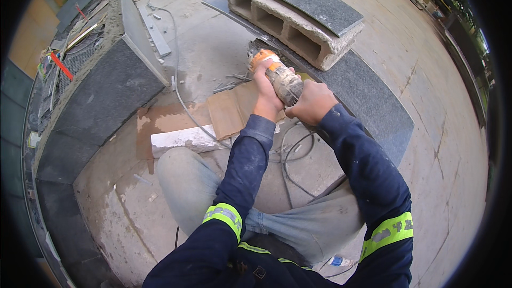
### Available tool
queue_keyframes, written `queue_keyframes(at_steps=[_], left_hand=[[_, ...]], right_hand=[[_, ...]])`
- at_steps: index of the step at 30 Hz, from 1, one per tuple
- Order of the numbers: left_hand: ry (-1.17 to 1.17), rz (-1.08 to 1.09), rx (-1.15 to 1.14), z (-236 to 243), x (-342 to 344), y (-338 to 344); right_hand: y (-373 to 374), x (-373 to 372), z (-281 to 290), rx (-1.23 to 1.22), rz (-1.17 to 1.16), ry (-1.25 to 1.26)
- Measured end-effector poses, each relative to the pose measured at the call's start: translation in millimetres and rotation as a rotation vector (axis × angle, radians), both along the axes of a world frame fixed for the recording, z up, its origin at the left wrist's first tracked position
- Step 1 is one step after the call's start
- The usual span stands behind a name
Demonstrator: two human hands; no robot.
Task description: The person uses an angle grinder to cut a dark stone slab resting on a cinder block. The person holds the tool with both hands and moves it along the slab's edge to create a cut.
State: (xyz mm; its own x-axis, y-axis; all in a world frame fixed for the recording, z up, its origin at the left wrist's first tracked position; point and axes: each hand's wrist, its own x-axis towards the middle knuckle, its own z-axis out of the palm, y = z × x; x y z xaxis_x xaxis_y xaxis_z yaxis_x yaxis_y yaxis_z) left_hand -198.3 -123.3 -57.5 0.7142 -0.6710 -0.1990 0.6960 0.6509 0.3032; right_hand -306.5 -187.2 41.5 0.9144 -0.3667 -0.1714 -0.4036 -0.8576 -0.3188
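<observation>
An orange and grey angle grinder (285, 81), coated in pale dust, is gripped between my two hands. My left hand (268, 92) is closed round its front part, near the orange head. Farther back, my right hand (316, 101) wraps the rear of the body. The grinder's head is at the near edge of a dark grey stone slab (376, 93); its disc cannot be made out clearly. On that slab lies a hollow concrete block (341, 45), with another grey slab (301, 0) on top of it.
A low wall faced with dark tiles (101, 96) curves along the left. Cardboard (232, 109) and a white-streaked board (181, 140) lie before my knees. One cable (178, 90) crosses the floor at left; another cable (288, 165) loops below my hands. A bottle (341, 261) is by my leg.
</observation>
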Motion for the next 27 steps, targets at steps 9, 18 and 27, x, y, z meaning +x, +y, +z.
queue_keyframes(at_steps=[9, 18, 27], left_hand=[[0.035, -0.01, 0.003, 6, -14, 1], [0.034, -0.017, -0.013, 9, -23, 1], [0.035, -0.019, -0.024, 11, -29, 0]], right_hand=[[-1, -12, 6, 0.013, 0.015, 0.037], [0, -21, 10, 0.011, -0.001, 0.022], [4, -26, 19, -0.008, -0.022, 0.055]])
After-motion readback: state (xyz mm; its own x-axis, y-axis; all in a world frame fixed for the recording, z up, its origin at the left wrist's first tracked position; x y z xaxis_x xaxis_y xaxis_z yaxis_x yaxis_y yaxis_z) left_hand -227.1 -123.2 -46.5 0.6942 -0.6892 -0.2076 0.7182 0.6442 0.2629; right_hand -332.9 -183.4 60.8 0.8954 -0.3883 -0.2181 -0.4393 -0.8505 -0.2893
